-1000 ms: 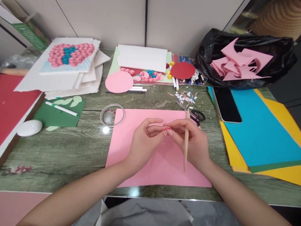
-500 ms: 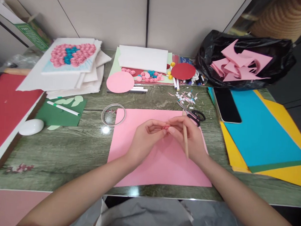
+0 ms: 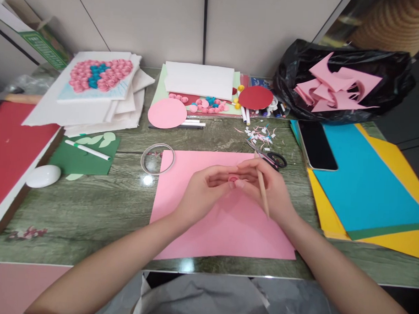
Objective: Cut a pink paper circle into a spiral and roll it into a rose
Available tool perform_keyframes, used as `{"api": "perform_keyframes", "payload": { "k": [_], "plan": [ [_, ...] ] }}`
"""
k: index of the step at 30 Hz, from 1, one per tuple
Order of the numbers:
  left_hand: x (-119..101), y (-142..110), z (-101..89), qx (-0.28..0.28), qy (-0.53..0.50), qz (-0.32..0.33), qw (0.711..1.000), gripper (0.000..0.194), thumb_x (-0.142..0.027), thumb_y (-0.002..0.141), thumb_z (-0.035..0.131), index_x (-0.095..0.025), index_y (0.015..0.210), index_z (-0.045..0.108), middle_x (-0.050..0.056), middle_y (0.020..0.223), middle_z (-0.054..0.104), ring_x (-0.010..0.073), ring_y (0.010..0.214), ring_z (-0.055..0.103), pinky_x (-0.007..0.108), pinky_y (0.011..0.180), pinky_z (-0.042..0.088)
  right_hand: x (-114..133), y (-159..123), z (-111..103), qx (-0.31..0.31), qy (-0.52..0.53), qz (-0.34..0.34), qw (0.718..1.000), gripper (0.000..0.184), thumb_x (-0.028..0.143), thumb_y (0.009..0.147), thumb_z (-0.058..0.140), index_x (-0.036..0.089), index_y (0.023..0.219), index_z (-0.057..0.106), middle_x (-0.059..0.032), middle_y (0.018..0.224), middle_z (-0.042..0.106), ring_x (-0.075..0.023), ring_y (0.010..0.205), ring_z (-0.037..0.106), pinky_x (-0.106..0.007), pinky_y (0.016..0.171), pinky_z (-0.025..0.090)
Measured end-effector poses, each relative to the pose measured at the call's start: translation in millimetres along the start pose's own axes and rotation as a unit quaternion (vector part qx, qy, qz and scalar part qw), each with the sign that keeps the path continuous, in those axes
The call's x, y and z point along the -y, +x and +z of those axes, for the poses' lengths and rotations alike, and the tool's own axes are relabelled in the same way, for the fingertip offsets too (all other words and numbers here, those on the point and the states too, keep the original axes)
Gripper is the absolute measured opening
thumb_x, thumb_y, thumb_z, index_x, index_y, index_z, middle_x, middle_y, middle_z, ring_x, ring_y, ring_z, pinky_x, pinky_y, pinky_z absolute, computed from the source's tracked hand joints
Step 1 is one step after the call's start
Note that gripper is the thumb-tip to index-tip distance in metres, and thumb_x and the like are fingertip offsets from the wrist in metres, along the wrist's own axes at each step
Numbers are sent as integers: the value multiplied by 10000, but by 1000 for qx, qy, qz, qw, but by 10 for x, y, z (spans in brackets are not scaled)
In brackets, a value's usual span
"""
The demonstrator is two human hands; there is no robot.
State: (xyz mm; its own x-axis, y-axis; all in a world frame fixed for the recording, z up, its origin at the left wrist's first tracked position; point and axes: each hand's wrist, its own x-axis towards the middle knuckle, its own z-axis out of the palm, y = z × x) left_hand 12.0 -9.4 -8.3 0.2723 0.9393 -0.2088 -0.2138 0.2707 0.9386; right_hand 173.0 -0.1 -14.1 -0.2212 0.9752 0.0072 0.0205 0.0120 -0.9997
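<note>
Between my fingertips is a small pink rolled paper flower (image 3: pixel 233 178), partly covered by the thumbs. My left hand (image 3: pixel 208 186) is closed on its left side. From the right, my right hand (image 3: pixel 263 184) pinches the same flower, and a thin wooden stick (image 3: pixel 263 193) is tucked between its fingers, slanting down toward the wrist. Both hands are above a pink paper sheet (image 3: pixel 193 239) lying flat on the table. Just beyond the right hand lie black-handled scissors (image 3: pixel 276 160), partly hidden by it. A roll of clear tape (image 3: pixel 143 159) overlaps the sheet's upper left corner.
Paper scraps (image 3: pixel 260 135) lie behind the scissors. At right, a phone (image 3: pixel 317 144) rests on blue paper (image 3: pixel 370 185). A black bag (image 3: pixel 291 82) holds pink offcuts. At left are a flower picture (image 3: pixel 74 95), green paper (image 3: pixel 82 164) and a white mouse (image 3: pixel 44 176).
The fingers have turned the paper flower slightly, so more of its coiled face shows. The wooden stick has tilted, its lower end swinging right. Both hands stay over the pink sheet.
</note>
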Motion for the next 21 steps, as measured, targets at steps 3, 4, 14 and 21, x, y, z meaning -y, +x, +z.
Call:
{"api": "perform_keyframes", "payload": {
  "k": [3,4,14,21],
  "plan": [
    [-23,9,-13,1,23,5,1000,233,-143,734,646,-171,965,650,69,938,708,181,882,660,294,779,510,2,1,-6,13,-15,0,1000,329,286,667,763,236,934,577,-6,854,668,-184,822,685,-332,742,587],
    [-28,10,-13,-2,26,4,1000,229,-128,730,642,-168,956,644,68,926,708,180,879,662,293,776,513,1,2,-10,15,-24,-4,1000,319,284,675,757,236,939,583,-9,859,670,-184,824,685,-337,752,587],
    [26,3,35,-53,-4,22,998,250,-85,678,650,-166,914,631,53,860,705,175,850,667,280,741,523,-80,-34,-11,-13,-106,-71,992,235,217,736,684,241,959,612,-24,948,675,-169,824,684,-329,756,602],
    [-12,10,43,-71,5,9,997,226,-123,677,674,-146,896,622,54,825,704,164,811,667,295,769,519,-74,-59,33,-36,-144,-103,984,252,138,731,668,233,959,618,-13,936,677,-153,822,676,-309,779,587]
  ]
}}
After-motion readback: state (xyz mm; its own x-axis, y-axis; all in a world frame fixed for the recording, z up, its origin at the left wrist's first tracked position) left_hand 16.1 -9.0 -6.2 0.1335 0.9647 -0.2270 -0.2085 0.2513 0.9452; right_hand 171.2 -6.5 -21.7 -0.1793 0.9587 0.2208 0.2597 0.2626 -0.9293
